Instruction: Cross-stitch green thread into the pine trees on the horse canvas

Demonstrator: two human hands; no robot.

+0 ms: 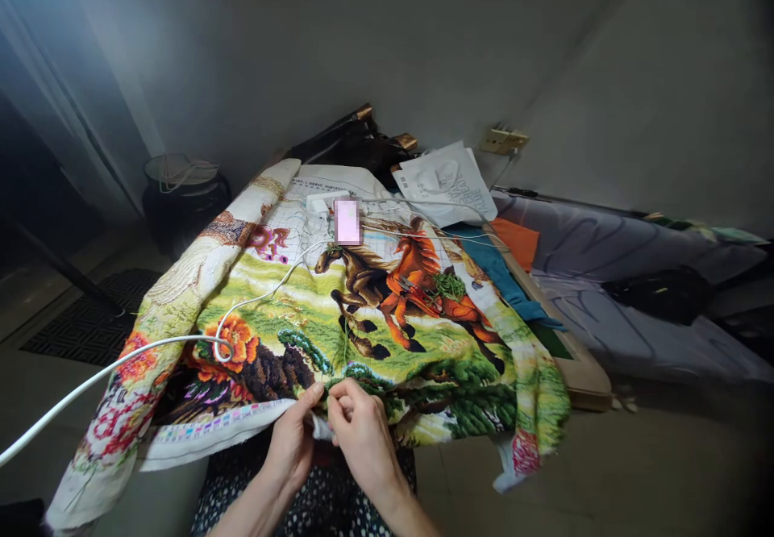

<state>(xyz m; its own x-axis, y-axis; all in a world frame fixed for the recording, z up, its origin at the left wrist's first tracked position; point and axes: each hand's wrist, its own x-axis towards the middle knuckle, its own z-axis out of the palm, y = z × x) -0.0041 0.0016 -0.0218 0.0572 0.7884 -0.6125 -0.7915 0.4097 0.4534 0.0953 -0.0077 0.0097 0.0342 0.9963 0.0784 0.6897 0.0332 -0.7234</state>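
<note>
A large cross-stitch cloth point(290, 279) with galloping horses, flowers and green grass spreads before me, its left side rolled up. My left hand point(293, 436) is closed on the cloth's near edge, thumb on top. Just beside it, my right hand point(363, 424) pinches thumb and forefinger together over the cloth; whatever lies between them is too small to make out. A strand of green thread point(344, 339) runs on the cloth above my hands. A tangle of green thread point(449, 285) and a red-handled tool point(423, 297), perhaps snips, rest on the horses.
A white cable point(90, 384) crosses the cloth from the left. Near the back lie a blurred-out rectangular object point(347, 222) and a white plug block point(323, 202). Behind are a white printed packet point(444, 182) and a wall socket point(503, 140). A sofa point(641, 319) stands right, a dark bin point(185, 198) left.
</note>
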